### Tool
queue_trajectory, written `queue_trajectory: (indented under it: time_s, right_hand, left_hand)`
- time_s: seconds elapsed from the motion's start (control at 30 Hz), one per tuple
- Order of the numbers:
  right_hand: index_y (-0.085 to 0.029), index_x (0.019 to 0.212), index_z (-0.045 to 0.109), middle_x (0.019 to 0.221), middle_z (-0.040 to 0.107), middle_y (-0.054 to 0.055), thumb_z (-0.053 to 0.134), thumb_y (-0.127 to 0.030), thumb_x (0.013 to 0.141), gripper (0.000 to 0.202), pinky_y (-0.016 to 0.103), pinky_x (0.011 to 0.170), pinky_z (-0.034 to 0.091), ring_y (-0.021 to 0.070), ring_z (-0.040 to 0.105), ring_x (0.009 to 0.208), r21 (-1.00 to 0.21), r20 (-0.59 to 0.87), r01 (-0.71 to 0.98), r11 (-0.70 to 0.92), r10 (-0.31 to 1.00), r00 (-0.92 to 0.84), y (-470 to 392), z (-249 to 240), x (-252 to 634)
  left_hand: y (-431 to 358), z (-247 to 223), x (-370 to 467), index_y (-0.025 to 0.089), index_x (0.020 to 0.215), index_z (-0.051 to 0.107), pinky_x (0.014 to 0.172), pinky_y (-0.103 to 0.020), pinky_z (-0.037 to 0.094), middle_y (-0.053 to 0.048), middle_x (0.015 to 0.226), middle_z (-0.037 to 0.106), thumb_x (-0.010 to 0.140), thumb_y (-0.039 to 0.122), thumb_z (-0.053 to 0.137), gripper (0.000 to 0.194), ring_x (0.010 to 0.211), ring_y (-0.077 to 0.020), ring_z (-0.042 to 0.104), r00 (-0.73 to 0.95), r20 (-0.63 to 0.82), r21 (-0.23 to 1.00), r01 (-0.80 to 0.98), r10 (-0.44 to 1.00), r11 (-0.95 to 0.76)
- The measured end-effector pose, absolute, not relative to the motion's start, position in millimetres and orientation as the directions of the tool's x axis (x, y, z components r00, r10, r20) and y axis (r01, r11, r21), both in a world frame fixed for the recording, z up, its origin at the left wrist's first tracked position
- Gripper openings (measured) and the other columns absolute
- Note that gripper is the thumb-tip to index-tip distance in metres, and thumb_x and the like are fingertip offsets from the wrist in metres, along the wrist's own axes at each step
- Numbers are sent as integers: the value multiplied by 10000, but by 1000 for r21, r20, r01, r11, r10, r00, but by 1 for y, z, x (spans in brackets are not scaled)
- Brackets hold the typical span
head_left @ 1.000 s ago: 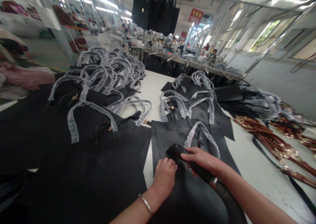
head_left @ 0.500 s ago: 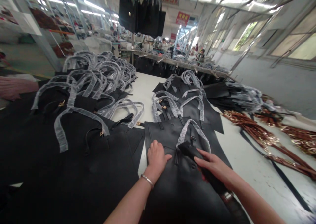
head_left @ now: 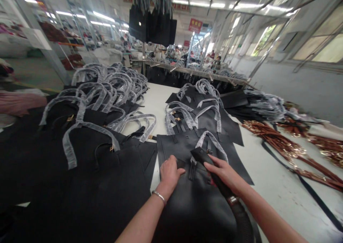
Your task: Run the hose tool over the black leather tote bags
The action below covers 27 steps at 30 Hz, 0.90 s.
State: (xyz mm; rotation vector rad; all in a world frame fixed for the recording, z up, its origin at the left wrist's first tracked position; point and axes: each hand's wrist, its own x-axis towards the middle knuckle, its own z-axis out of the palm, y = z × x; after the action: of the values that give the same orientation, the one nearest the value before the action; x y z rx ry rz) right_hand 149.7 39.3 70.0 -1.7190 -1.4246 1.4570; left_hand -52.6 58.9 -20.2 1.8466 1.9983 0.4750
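In front of me lies a flat black tote bag (head_left: 198,203), its handle (head_left: 214,143) wrapped in clear plastic. My left hand (head_left: 170,172) rests on its upper left part, fingers curled over the material beside a small raised dark edge. My right hand (head_left: 223,171) is wrapped around a black handheld tool (head_left: 226,191) with a silver collar and a ribbed hose (head_left: 242,218). The tool's tip hovers over or touches the bag near the handle's base; which one I cannot tell. Narrow black straps (head_left: 192,169) lie under the tip.
Black bags (head_left: 80,186) with plastic-wrapped handles pile up on the left. More bags (head_left: 209,107) lie beyond mine on the white table (head_left: 160,93). Brown straps with gold rings (head_left: 278,139) and a black strap (head_left: 308,186) are at the right. Several bags (head_left: 152,25) hang overhead.
My right hand and the tool have shifted slightly left, and the hose shows more. A small dark edge now stands up beside my left thumb.
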Motion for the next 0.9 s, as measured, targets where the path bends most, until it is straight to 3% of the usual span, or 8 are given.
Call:
queue_trajectory:
  time_s: [0.07, 0.17, 0.23, 0.33, 0.47, 0.7, 0.9]
  right_hand:
    - [-231, 1334, 479, 619, 561, -53, 608, -441, 833, 559, 215, 413, 450, 115, 561, 429, -851, -415, 375, -368, 908, -51, 31, 77, 159]
    - [-208, 1351, 461, 615, 560, -50, 628, -455, 813, 615, 232, 418, 457, 127, 564, 435, -849, -440, 340, -405, 898, -29, 12, 83, 175]
    - [-203, 1383, 427, 615, 561, -51, 633, -473, 800, 675, 239, 424, 456, 131, 566, 437, -842, -458, 332, -426, 889, -20, -1, 84, 181]
    - [-211, 1408, 411, 602, 568, -54, 655, -503, 761, 750, 235, 424, 443, 136, 570, 438, -804, -516, 345, -484, 856, -3, -22, 83, 183]
    - [-216, 1424, 406, 587, 565, -61, 665, -517, 739, 792, 215, 413, 425, 122, 561, 425, -775, -584, 339, -534, 809, -62, -43, 75, 178]
    - [-227, 1387, 461, 607, 551, -63, 626, -455, 790, 659, 211, 387, 427, 110, 555, 404, -790, -584, 345, -507, 794, -171, -46, 49, 163]
    - [-228, 1420, 409, 612, 573, -60, 620, -464, 802, 695, 221, 416, 445, 125, 574, 438, -823, -465, 357, -442, 885, 25, -32, 48, 165]
  left_hand:
    - [56, -23, -54, 195, 991, 588, 719, -284, 430, -30, 871, 672, 761, 325, 753, 312, 848, -212, 637, -58, -22, 559, 827, 998, 60]
    - [43, -28, -50, 205, 884, 626, 770, -279, 429, -21, 880, 658, 882, 186, 594, 37, 863, -173, 601, 101, 190, 597, 778, 977, -197]
    - [31, -33, -46, 198, 825, 636, 782, -298, 430, -34, 857, 641, 925, 147, 495, 180, 859, -178, 566, 278, 323, 507, 756, 905, -413]
    - [15, -39, -42, 193, 841, 641, 755, -315, 444, -46, 873, 625, 917, 112, 465, 208, 845, -195, 527, 487, 344, 362, 721, 803, -591]
    - [5, -40, -43, 189, 936, 631, 777, -329, 460, -50, 927, 612, 891, 100, 487, 175, 877, -207, 509, 547, 302, 318, 714, 781, -624]
    - [1, -47, -48, 175, 891, 622, 792, -324, 474, -55, 904, 604, 913, 79, 419, 225, 872, -199, 514, 575, 303, 320, 690, 760, -650]
    - [-2, -46, -46, 184, 885, 614, 796, -309, 477, -58, 948, 606, 933, 128, 436, 193, 916, -199, 536, 522, 292, 344, 724, 801, -598]
